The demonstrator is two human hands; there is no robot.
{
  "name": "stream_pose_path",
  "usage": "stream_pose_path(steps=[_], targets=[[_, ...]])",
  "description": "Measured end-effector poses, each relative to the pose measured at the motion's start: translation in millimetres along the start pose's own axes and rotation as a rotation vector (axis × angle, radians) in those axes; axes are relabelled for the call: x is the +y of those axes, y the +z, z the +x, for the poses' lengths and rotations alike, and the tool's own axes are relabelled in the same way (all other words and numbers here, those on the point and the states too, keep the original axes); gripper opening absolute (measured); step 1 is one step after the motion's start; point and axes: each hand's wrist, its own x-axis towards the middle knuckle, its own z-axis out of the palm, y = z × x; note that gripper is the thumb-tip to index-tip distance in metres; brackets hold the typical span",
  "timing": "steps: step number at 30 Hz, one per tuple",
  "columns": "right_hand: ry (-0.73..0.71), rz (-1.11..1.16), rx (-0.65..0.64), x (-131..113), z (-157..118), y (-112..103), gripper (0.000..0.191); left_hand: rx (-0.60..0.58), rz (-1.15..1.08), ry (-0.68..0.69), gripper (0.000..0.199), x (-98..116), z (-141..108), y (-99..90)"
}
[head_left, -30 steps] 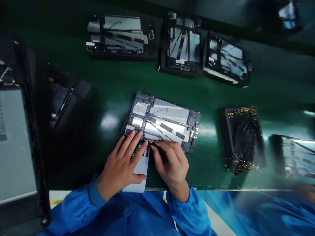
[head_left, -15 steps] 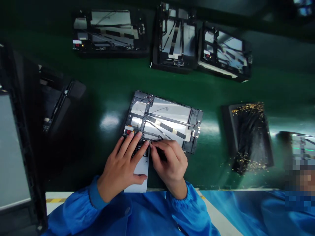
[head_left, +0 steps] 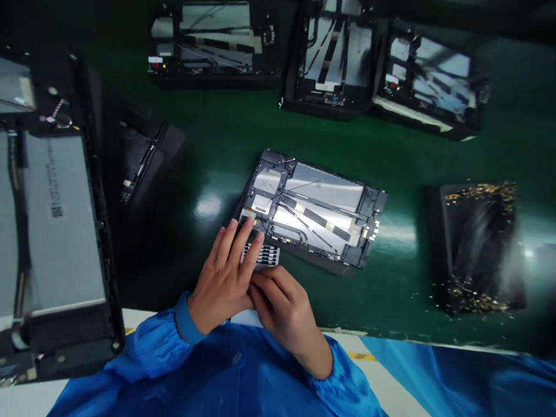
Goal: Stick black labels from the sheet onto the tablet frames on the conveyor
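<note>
An opened tablet (head_left: 321, 217) lies tilted on the green table, its silver battery, black flex cables and thin wires exposed. My left hand (head_left: 226, 275) is spread flat, its fingertips at the near left corner of the tablet. Partly under those fingers is a white sheet with rows of small black strips (head_left: 267, 255). My right hand (head_left: 284, 307) is beside the left, over the lower part of the sheet. Its fingers are pinched together; what they hold, if anything, is hidden.
Several more opened tablets (head_left: 221, 43) stand along the back. A large opened tablet (head_left: 65, 231) rises close at the left, with a dark device part (head_left: 141, 165) behind it. On the right, black strips with gold ends (head_left: 482, 249) lie heaped on a dark block. Blue clothing (head_left: 443, 376) shows lower right.
My right hand has moved from the tablet's near edge toward my body, over the sheet. My left hand stays spread at the corner. The view has shifted, moving the scene rightward.
</note>
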Motion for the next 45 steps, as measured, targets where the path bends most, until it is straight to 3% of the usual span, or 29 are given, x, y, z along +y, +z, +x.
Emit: stream_pose_path(steps=[3,9,15,19,22,25,27,31,36,45], targets=[[0.0,0.009,-0.027,-1,2,10,0.015,0.019,0.026,-0.032,0.081,2,0,1.5],[-0.077,-0.173,-0.089,2,8,12,0.026,0.044,0.013,-0.039,0.083,2,3,4.1],[-0.12,-0.26,-0.225,7,11,16,0.019,0.031,0.016,-0.039,0.087,1,3,6.2],[-0.106,-0.107,-0.122,11,5,5,0.021,0.013,0.001,-0.024,0.095,0,2,7.1],[-0.024,0.028,-0.002,19,-3,-22,0.02,0.023,0.007,0.009,0.116,-2,1,5.0],[0.089,-0.134,0.207,35,-10,-56,0.023,0.005,0.013,0.075,0.131,1,3,-2.2],[0.116,-0.278,0.256,47,-14,-73,0.024,-0.053,-0.015,0.135,0.125,8,7,-8.0],[0.073,-0.365,0.18,62,-13,-84,0.022,-0.169,-0.087,0.215,0.099,32,19,-10.9],[0.049,-0.408,0.115,65,-8,-85,0.022,-0.135,-0.074,0.229,0.08,55,33,5.6],[0.049,-0.394,0.104,65,-6,-88,0.021,-0.098,-0.076,0.122,0.068,62,41,17.4]])
